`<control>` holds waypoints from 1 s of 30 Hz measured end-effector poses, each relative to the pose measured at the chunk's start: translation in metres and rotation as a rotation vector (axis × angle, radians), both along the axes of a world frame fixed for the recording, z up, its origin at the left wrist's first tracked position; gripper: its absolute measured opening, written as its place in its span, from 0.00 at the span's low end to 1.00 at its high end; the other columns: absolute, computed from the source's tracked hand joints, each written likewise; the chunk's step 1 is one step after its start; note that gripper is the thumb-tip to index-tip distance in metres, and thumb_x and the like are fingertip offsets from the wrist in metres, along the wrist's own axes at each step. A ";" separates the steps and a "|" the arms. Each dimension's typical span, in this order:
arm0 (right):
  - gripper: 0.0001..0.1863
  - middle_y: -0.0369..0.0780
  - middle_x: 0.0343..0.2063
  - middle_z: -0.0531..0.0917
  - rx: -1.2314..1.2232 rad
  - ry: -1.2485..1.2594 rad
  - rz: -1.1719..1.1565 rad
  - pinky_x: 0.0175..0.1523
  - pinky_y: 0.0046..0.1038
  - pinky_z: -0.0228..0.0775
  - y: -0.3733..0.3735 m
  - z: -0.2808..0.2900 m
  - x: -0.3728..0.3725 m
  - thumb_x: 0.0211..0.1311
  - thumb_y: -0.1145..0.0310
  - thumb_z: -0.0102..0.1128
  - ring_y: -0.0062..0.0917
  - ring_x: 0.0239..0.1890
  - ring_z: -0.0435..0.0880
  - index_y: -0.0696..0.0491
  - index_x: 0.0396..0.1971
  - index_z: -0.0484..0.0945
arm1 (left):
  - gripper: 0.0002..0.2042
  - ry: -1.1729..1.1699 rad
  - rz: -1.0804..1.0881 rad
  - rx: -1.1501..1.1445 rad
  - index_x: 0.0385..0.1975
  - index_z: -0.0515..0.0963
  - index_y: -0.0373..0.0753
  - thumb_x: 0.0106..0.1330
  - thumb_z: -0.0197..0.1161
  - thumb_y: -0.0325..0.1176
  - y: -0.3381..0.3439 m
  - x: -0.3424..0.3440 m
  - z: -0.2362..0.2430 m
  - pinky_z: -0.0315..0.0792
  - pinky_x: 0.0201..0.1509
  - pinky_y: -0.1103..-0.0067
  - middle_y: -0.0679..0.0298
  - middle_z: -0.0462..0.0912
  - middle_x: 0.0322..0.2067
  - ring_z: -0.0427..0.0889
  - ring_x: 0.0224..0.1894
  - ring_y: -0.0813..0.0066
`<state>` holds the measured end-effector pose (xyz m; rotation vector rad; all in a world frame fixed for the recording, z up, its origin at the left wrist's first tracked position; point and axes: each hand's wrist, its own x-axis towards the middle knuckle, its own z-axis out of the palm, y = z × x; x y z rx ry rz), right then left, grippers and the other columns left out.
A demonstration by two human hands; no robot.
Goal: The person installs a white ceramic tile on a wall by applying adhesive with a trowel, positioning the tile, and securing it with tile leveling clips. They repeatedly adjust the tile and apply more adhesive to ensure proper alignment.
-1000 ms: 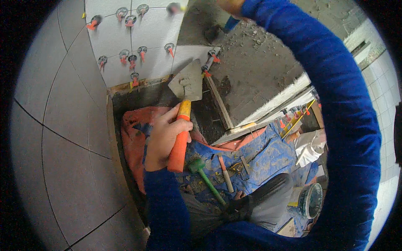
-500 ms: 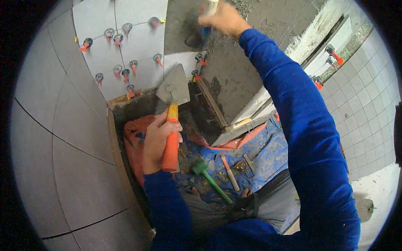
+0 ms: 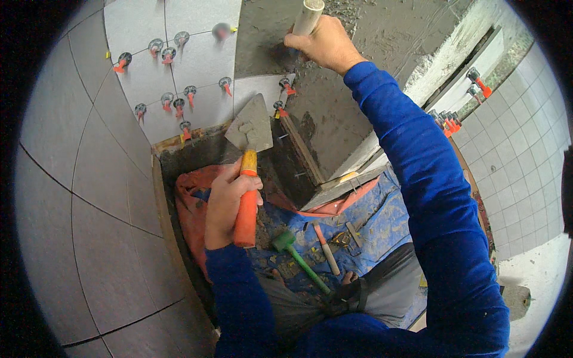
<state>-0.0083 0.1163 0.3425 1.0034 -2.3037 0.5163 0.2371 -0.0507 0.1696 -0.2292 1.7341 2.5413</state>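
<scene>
Shifted slightly down and right since the earlier frame: my right hand [image 3: 328, 46], wrapped round a pale cylindrical tool handle [image 3: 308, 18], at the mortar-coated wall [image 3: 340, 113]. Left hand [image 3: 225, 206]: closed round an orange-handled trowel [image 3: 249, 160], mortar on its blade, near gray wall tiles [image 3: 209, 64]. Below, on blue tarp [image 3: 382, 218]: green mallet [image 3: 301, 261].

Left hand [image 3: 230, 206] is round your trowel [image 3: 248, 179], blade pointing away from you. Your right hand [image 3: 325, 45], farther off and to the right, is on a handle [image 3: 308, 18] in front of the mortar [image 3: 382, 48]. Mortar lies right of the front tiles [image 3: 200, 59]; clips [image 3: 190, 94] sit along their joints. Left tiles [image 3: 107, 238] flank you; small tiles [image 3: 513, 179] at far right. Sheet [image 3: 388, 203] lies below you, bearing mallet [image 3: 304, 264], hammer [image 3: 326, 249], tape [image 3: 343, 239], left to right.
</scene>
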 end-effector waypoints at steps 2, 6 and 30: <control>0.19 0.44 0.27 0.88 0.001 -0.014 -0.013 0.40 0.32 0.81 -0.001 -0.006 -0.006 0.55 0.55 0.71 0.31 0.29 0.89 0.56 0.35 0.88 | 0.19 0.004 -0.010 0.009 0.53 0.77 0.35 0.60 0.62 0.31 0.000 0.000 0.001 0.72 0.28 0.82 0.66 0.77 0.29 0.77 0.23 0.80; 0.17 0.43 0.28 0.88 -0.004 0.017 -0.021 0.40 0.32 0.81 -0.002 -0.006 -0.013 0.55 0.56 0.71 0.30 0.29 0.89 0.56 0.35 0.87 | 0.19 0.007 -0.021 0.027 0.52 0.77 0.35 0.60 0.62 0.31 0.001 0.000 0.003 0.73 0.27 0.82 0.66 0.78 0.29 0.77 0.23 0.79; 0.13 0.40 0.22 0.84 -0.045 0.017 0.181 0.33 0.29 0.77 0.014 -0.011 0.011 0.58 0.62 0.68 0.23 0.23 0.85 0.57 0.34 0.85 | 0.20 0.052 -0.052 0.062 0.52 0.78 0.34 0.58 0.63 0.31 0.001 -0.007 -0.006 0.73 0.26 0.81 0.64 0.79 0.30 0.79 0.22 0.77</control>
